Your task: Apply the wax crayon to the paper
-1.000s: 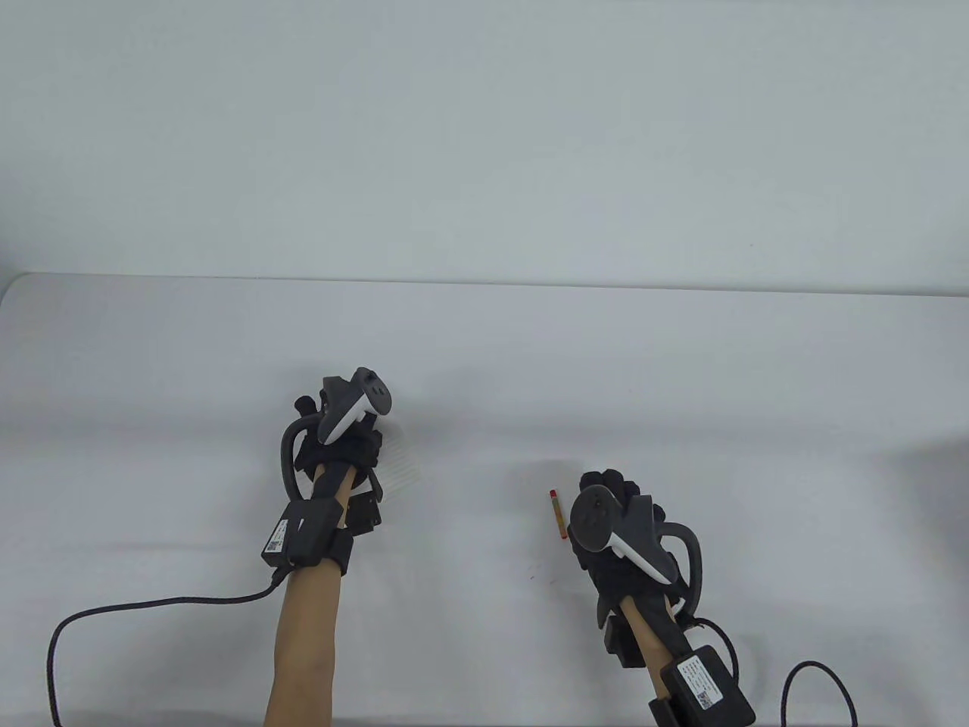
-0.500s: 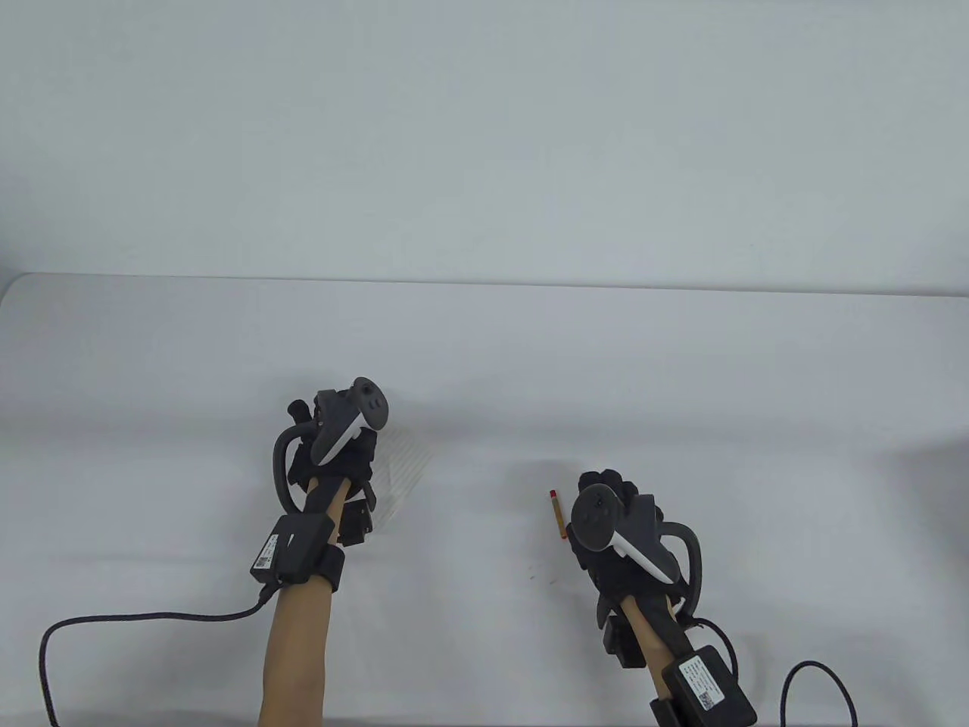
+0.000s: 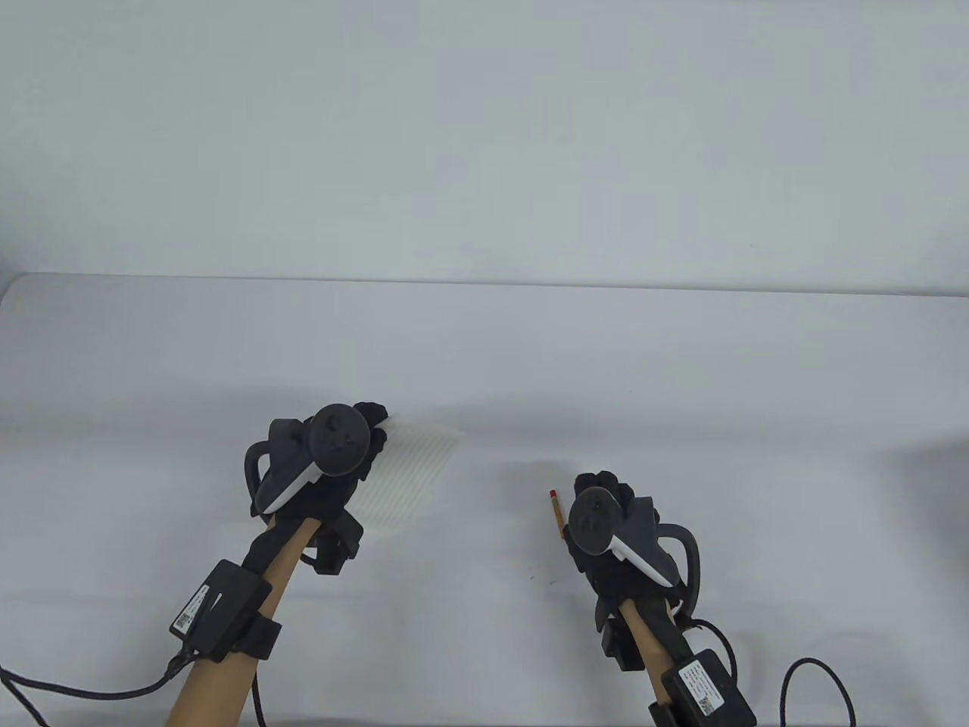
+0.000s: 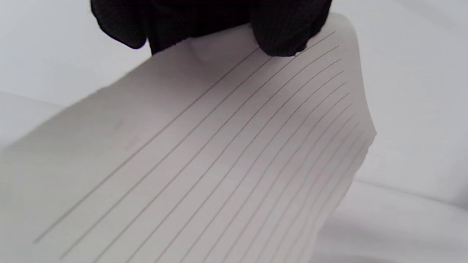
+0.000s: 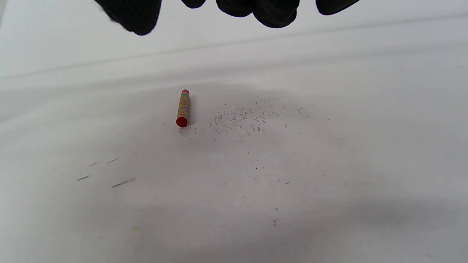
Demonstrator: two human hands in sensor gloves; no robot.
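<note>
A lined white paper sheet (image 3: 409,473) is held at its far edge by my left hand (image 3: 367,432), left of centre on the table. In the left wrist view the sheet (image 4: 219,164) curves up off the table, pinched by my gloved fingers (image 4: 278,36). A red wax crayon with a yellow wrapper (image 3: 556,513) lies on the table just left of my right hand (image 3: 602,492). In the right wrist view the crayon (image 5: 183,108) lies apart from my fingertips (image 5: 274,14), which hang above it and hold nothing.
The table is covered by a white cloth (image 3: 681,379) with soft folds. Small dark crumbs (image 5: 248,120) and faint marks (image 5: 109,175) lie on the cloth near the crayon. Black cables (image 3: 817,681) trail from both wrists at the near edge.
My left hand has turned and dropped lower and leftward, bringing the paper from upright down toward the table, spread to the right. My right hand and the crayon have stayed put.
</note>
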